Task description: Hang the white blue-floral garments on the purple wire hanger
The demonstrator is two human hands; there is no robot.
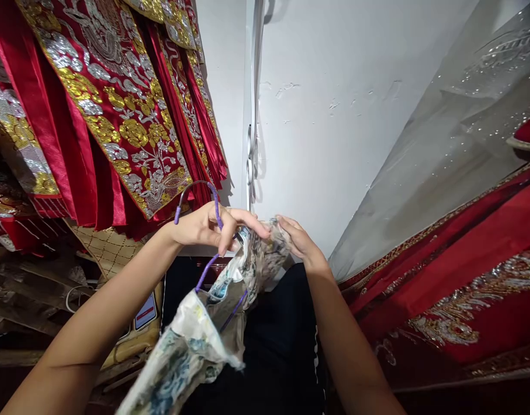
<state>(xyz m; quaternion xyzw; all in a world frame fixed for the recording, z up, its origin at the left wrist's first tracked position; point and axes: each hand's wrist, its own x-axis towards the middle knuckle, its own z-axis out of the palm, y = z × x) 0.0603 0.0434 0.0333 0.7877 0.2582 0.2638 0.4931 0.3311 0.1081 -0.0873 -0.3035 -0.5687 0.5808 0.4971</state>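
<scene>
My left hand [208, 227] is closed round a purple hanger [213, 199] and the top of a pale patterned garment [204, 328] that hangs down from it toward me. The hanger's hook curves up over the back of that hand. My right hand [297, 239] pinches the same cloth at its upper edge, right beside the left hand's fingertips. Both hands are held up in front of a white wall [325, 115].
Red robes with gold and silver embroidery [113, 115] hang close on the left. More red embroidered cloth under clear plastic [446, 271] slopes along the right. A metal rail [253, 104] runs up the wall's corner. Bags and clutter [53, 288] lie low on the left.
</scene>
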